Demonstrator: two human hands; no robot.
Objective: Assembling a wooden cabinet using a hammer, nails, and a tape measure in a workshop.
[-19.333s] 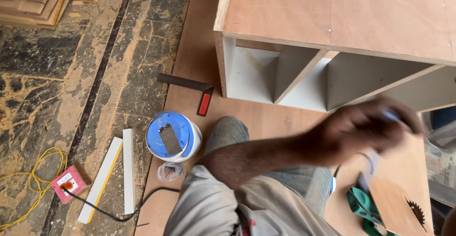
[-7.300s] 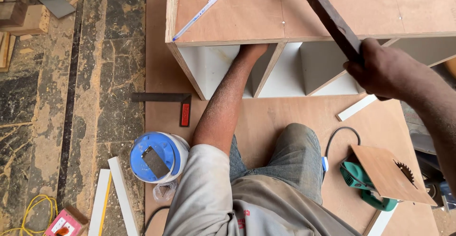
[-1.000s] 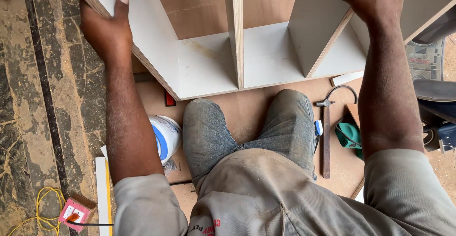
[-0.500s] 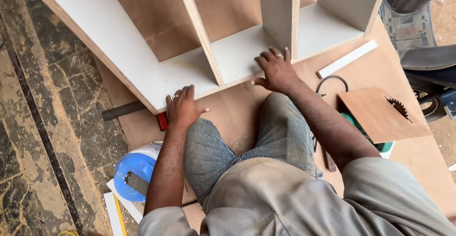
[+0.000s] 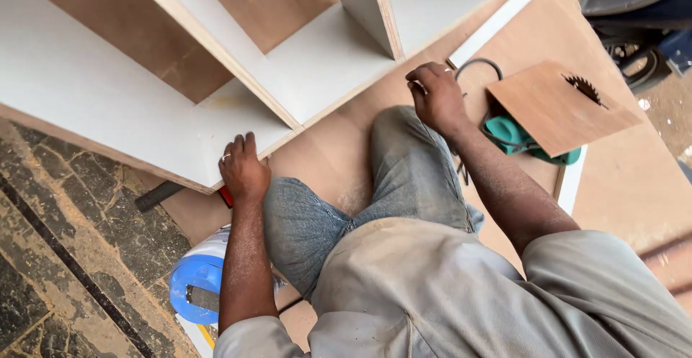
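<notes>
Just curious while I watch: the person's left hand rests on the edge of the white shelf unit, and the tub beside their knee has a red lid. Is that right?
Not quite. The head view shows the tub has a blue lid, not red. The left hand does rest on the white shelf unit edge.

Carpentry wkshop: plywood cabinet (image 5: 216, 77), saw (image 5: 555, 124)

light: even daylight, bright | shadows: soft, faint | glare: none | focus: sharp, slight edge blur
</notes>
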